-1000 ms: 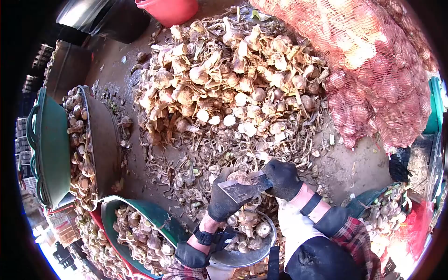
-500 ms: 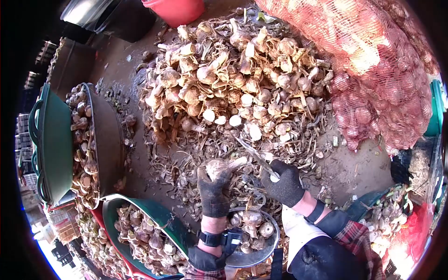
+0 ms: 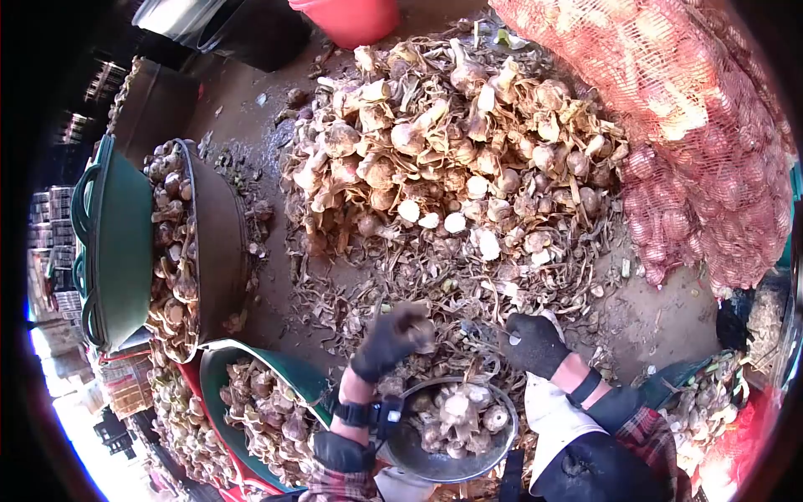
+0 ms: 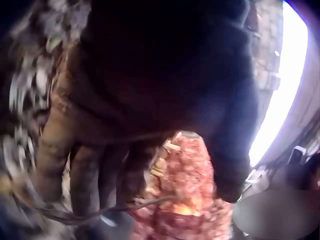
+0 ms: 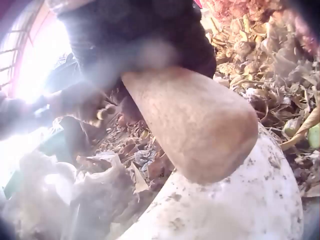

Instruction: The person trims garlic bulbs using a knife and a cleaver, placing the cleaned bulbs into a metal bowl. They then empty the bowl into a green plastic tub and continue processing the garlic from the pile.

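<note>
My gloved left hand [image 3: 389, 341] is raised just above and left of the metal bowl [image 3: 401, 448]. In the left wrist view, a gap shows between its thumb and straight fingers [image 4: 85, 175], with no bulb there. Garlic bulbs [image 3: 447, 427] lie in the bowl, a pale cut face on top. My gloved right hand [image 3: 535, 345] grips a knife, its pale wooden handle [image 5: 195, 125] jutting from the fist in the right wrist view. The blade is blurred in the head view.
Ahead rises a heap of garlic [image 3: 443, 142] with stalks, dry scraps strewn before it. Red net sacks [image 3: 703, 159] stand at right. Tubs of garlic, one green [image 3: 314, 385], line the left. A red bucket [image 3: 351, 21] sits at the back.
The left hand first held a garlic bulb against the knife, then held it apart; now the bulb has left that hand. A bright cut face newly shows in the bowl. The knife stays in the right hand.
</note>
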The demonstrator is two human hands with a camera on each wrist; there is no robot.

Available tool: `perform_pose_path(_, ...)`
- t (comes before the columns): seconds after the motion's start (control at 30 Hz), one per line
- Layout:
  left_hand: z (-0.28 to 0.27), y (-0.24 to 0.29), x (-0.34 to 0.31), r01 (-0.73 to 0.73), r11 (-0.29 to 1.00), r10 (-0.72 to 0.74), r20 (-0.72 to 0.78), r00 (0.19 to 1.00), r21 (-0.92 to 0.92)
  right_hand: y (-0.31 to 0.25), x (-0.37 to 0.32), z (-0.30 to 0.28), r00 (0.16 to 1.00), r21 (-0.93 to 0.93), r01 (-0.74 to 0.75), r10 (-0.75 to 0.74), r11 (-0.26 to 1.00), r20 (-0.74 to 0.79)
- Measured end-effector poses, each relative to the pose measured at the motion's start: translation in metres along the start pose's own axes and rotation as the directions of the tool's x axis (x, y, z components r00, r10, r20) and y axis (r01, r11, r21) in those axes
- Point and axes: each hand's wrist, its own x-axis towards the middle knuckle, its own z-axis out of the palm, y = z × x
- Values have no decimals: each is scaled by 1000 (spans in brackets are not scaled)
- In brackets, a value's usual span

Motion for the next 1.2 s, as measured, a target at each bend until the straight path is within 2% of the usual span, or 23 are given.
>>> perform_pose_path(0.03,-27,-9,23,38,979,17,-266,964,199,-1,1,-1,999,57,0,3,998,-45)
perform_pose_path(0.07,-41,-4,42,71,987,-2,-430,903,146,0,2,-1,998,38,-20,22,999,-55)
perform_pose_path(0.1,-59,-13,70,151,955,51,-644,763,255,0,3,-1,998,31,-18,20,999,-59)
perform_pose_path(0.17,-85,-25,124,458,699,291,-803,519,549,-2,5,-2,995,37,-28,31,999,-96)
perform_pose_path(0.3,-96,-27,164,528,675,224,-824,520,516,15,5,9,992,8,-18,19,1000,-124)
perform_pose_path(0.37,-91,-28,151,228,813,348,-760,549,536,10,3,4,992,10,-46,47,999,-117)
perform_pose_path(0.4,-81,-24,140,43,887,361,-750,555,459,5,4,-1,988,17,-8,10,1000,-154)
perform_pose_path(0.43,-75,-29,130,-199,874,474,-681,558,444,2,7,-3,981,23,33,-28,999,-194)
perform_pose_path(0.5,-36,-7,91,-498,866,446,-503,740,35,-6,10,-7,980,13,24,-21,1000,-197)
perform_pose_path(0.57,-5,6,64,-461,816,575,-402,713,349,-30,15,-20,949,-19,146,-145,989,-279)
perform_pose_path(0.63,27,21,42,-404,606,719,-255,647,685,-44,17,-28,922,-100,276,-293,956,-255)
perform_pose_path(0.7,47,17,33,-374,694,616,-239,750,615,-51,18,-29,913,-183,293,-332,938,-237)
perform_pose_path(0.77,59,23,29,-399,582,667,-136,732,709,-51,15,-33,908,-208,311,-355,927,-223)
perform_pose_path(0.8,61,21,26,-344,625,591,-137,795,701,-50,14,-35,897,-208,340,-383,917,-223)
perform_pose_path(0.83,63,25,24,-347,625,590,-132,797,699,-48,12,-37,885,-207,369,-411,906,-221)
perform_pose_path(0.9,66,37,18,-200,859,307,-163,937,471,-39,8,-38,895,-213,373,-411,903,-174)
perform_pose_path(0.93,64,28,21,-260,905,319,-134,938,338,-35,8,-38,890,-216,388,-425,896,-166)
perform_pose_path(0.97,64,21,18,-259,905,318,-131,939,337,-32,6,-37,884,-217,404,-441,888,-158)
perform_pose_path(1.0,63,17,15,-348,761,453,-65,889,547,-31,5,-37,889,-238,390,-431,890,-154)
perform_pose_path(1.03,65,18,13,-410,563,560,34,828,718,-26,4,-36,890,-237,388,-429,891,-154)
perform_pose_path(1.07,65,21,15,-470,704,540,29,841,532,-18,5,-33,880,-249,399,-445,882,-167)
perform_pose_path(1.17,74,19,16,-470,690,548,27,836,551,2,10,-22,858,-281,421,-480,862,-185)
perform_pose_path(1.2,68,9,19,-542,600,552,186,813,589,8,11,-19,889,-263,360,-415,895,-194)
